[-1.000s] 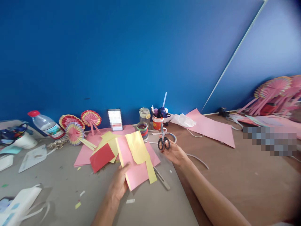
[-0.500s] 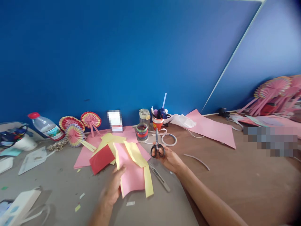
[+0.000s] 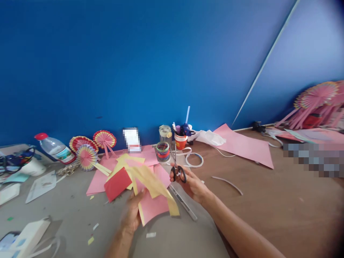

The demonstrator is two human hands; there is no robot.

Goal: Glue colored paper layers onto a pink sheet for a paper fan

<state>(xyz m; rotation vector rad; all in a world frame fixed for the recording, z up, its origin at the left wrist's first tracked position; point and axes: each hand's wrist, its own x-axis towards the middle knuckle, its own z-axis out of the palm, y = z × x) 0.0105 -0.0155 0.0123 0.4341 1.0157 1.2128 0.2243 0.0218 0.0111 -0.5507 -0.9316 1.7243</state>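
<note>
My left hand (image 3: 132, 211) is closed on a sheet of pink paper (image 3: 153, 210) with yellow edging, its thumb on top. A loose yellow paper strip (image 3: 153, 181) lies slantwise across that sheet and hangs past its right edge. In my right hand (image 3: 195, 184) is a pair of scissors (image 3: 177, 173) with black handles, blades pointing up and away from me. The scissors are apart from the pink sheet. Beneath, on the table, lies a grey utility knife (image 3: 183, 202). Left of the sheet rests a red paper piece (image 3: 117, 184) over yellow paper (image 3: 122, 163).
Paper fans (image 3: 104, 139) and a water bottle (image 3: 55, 148) stand at the back left. Behind my hands are a jar (image 3: 163, 151), a red cup of tools (image 3: 180, 142) and a tape coil (image 3: 194, 160). A large pink sheet (image 3: 244, 147) lies to the right.
The yellow strip has swung across the pink sheet, and its lower end has shifted right. The scissors have turned slightly and moved a little left. The view has shifted slightly.
</note>
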